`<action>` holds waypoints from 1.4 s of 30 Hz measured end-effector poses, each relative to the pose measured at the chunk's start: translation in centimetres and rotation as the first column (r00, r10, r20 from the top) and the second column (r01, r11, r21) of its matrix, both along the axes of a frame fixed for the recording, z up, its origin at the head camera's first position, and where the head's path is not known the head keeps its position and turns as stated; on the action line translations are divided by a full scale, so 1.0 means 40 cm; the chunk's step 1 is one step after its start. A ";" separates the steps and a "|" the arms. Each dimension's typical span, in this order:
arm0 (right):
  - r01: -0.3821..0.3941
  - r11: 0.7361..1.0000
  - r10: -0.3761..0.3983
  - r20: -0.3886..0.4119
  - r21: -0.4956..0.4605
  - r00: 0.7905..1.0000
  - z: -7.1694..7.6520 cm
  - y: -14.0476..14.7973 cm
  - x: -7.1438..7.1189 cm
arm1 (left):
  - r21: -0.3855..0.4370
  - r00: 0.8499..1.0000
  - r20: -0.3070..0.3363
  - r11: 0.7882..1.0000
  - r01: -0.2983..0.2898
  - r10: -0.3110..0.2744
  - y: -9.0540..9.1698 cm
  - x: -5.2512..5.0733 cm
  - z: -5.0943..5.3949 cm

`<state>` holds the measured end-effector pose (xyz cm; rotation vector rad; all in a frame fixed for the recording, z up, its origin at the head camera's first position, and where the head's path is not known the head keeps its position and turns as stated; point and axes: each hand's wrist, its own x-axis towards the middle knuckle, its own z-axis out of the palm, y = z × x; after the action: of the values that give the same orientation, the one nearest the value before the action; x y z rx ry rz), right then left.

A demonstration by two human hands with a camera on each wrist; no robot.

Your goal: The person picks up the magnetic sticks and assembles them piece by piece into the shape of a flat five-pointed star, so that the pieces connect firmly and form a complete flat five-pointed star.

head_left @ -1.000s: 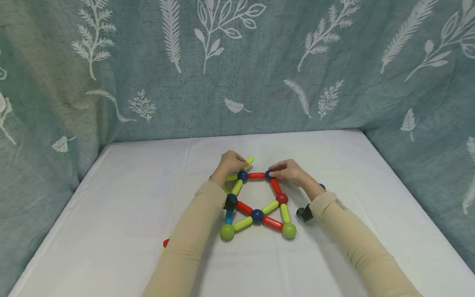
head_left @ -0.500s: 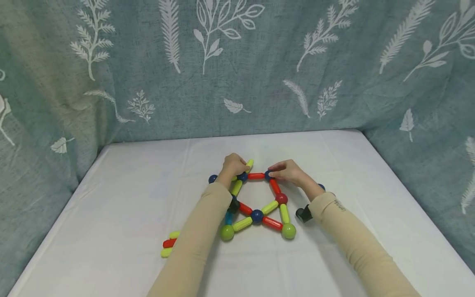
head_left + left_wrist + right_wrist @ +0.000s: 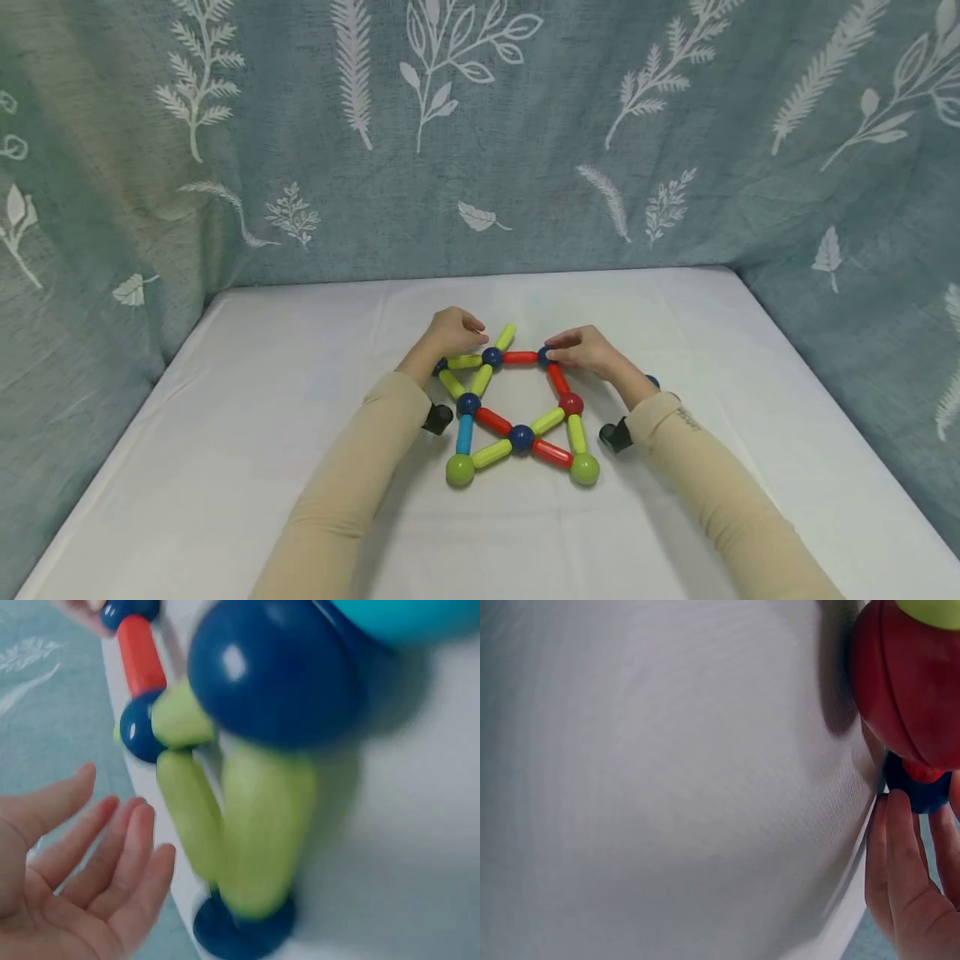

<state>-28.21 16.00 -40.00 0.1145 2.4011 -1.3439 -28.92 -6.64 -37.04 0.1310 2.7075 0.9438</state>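
Note:
In the head view, several coloured sticks joined by balls form a flat frame on the table. My left hand (image 3: 455, 332) is beside its far left corner, fingers loosely extended and holding nothing. Just right of that hand, a yellow-green stick (image 3: 506, 337) points away from a dark blue ball (image 3: 492, 358). My right hand (image 3: 585, 350) pinches another dark blue ball (image 3: 922, 787) at the far right corner, which joins two red sticks (image 3: 521, 357). The left wrist view shows the left palm (image 3: 90, 892) apart from the yellow-green sticks (image 3: 266, 825).
Nearest me are two green balls (image 3: 460, 470) at the frame's front corners. A red ball (image 3: 572, 404) forms its right corner. One blue ball (image 3: 652, 382) lies partly hidden behind the right wrist. A patterned cloth (image 3: 480, 167) hangs behind the white table (image 3: 187, 467).
My left hand has let go of the yellow-green stick and moved left; the stick stays on the blue ball. The left sleeve now covers the loose sticks at left. The right hand keeps its place.

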 end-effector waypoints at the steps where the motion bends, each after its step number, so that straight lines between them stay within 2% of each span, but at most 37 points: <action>1: -0.002 1.000 0.002 -0.002 0.000 1.000 0.001 0.001 -0.002 | 0.003 1.000 -0.004 1.000 0.012 -0.012 -0.015 0.004 0.005; 5: -0.004 1.000 0.004 -0.008 0.003 1.000 -0.001 0.007 -0.002 | -0.003 0.997 -0.017 0.997 0.075 -0.075 -0.078 0.021 0.008; 7: -0.004 1.000 0.004 -0.015 0.004 1.000 0.000 0.007 -0.001 | -0.008 0.996 -0.017 0.996 0.088 -0.088 -0.110 0.032 0.008; 12: -0.009 1.000 0.009 -0.015 0.005 1.000 0.001 0.000 0.004 | -0.004 0.997 0.008 0.997 0.072 -0.072 -0.160 0.055 -0.006; 20: 0.000 1.000 0.001 -0.042 0.027 0.999 -0.002 -0.010 0.012 | -0.014 0.999 -0.017 0.999 0.045 -0.046 -0.161 0.065 -0.014; 28: -0.069 0.998 0.068 -0.109 0.002 0.992 0.011 0.015 0.033 | -0.010 0.999 -0.033 0.999 0.041 -0.041 -0.160 0.066 -0.016; 31: -0.111 0.994 0.111 -0.145 0.005 0.983 0.024 0.037 0.058 | -0.018 0.999 -0.032 0.999 0.037 -0.038 -0.159 0.067 -0.017; 34: -0.183 0.983 0.185 -0.187 0.026 0.965 0.040 0.058 0.100 | -0.043 0.999 -0.036 0.998 0.039 -0.040 -0.157 0.066 -0.016; 36: -0.239 0.971 0.240 -0.204 0.034 0.949 0.047 0.072 0.136 | -0.067 0.998 -0.037 0.997 0.045 -0.048 -0.156 0.064 -0.014; 42: -0.406 0.911 0.412 -0.232 0.077 0.881 0.048 0.103 0.250 | -0.125 0.998 -0.007 0.990 0.060 -0.061 -0.140 0.059 -0.007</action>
<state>-18.23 20.12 -38.07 -0.5559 2.4500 -1.1780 -26.55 -12.24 -37.31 0.1923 2.7463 0.7565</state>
